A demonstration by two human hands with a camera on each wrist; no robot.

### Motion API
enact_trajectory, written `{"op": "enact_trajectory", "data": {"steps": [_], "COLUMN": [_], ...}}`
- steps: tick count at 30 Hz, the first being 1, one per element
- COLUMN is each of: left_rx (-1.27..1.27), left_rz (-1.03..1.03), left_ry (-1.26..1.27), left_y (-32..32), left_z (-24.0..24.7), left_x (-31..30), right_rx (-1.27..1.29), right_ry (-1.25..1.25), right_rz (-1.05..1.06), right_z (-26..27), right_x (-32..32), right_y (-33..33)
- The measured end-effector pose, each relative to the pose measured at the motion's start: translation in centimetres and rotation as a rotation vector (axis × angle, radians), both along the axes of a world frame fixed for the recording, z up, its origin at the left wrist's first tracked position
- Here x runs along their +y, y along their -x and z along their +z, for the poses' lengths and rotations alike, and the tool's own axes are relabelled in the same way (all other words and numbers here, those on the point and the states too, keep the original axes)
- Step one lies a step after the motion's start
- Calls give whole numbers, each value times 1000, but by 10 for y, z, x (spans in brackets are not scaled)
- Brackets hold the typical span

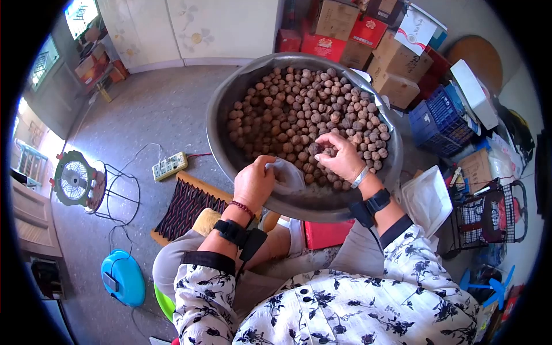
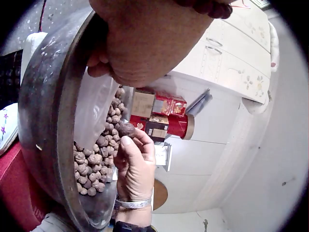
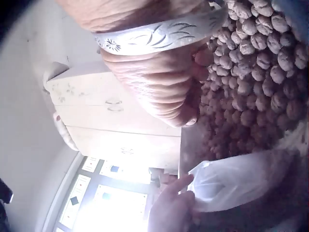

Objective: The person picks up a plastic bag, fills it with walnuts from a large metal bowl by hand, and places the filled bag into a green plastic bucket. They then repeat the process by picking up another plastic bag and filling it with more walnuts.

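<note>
Over the basin, dark walnut pinched in right hand, translucent plastic held in left hand

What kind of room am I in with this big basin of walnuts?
Probably a room in a home, partly used for storage: there's a pale flower-patterned cabinet against the wall, stacked cartons in a corner, and a small fan.

One basin, one bag, dozens of walnuts
</note>
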State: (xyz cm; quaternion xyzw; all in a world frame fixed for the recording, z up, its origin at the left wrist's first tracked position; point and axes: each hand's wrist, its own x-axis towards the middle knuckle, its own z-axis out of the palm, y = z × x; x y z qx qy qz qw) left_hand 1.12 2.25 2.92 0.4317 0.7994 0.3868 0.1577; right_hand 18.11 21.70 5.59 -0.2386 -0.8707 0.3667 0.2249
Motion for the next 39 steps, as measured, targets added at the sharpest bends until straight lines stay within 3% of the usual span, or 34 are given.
{"op": "enact_trajectory", "data": {"steps": [3, 6, 10, 12, 17, 23, 29, 38, 39], "left_rx": [20, 12, 23, 29, 20, 16, 17, -8, -25], "left_rz": [4, 8, 3, 4, 8, 18, 10, 9, 9], "left_ry": [-17, -17, 0, 1, 6, 29, 21, -8, 3], "left_y": [0, 0, 1, 1, -1, 0, 1, 0, 0], "left_z": [-3, -2, -2, -2, 1, 1, 1, -1, 0], "left_x": [1, 2, 2, 2, 3, 3, 3, 4, 4], "right_rx": [78, 95, 1, -1, 33, 23, 31, 42, 8], "right_ry": [112, 50, 179, 124, 694, 794, 608, 638, 555], "right_rz": [40, 132, 178, 164, 163, 91, 168, 221, 224], "right_z": [13, 20, 12, 6, -2, 4, -13, -16, -14], "right_x": [-18, -30, -31, -28, -25, -30, -29, -41, -42], "right_y": [3, 7, 8, 8, 0, -1, 5, 15, 15]}}
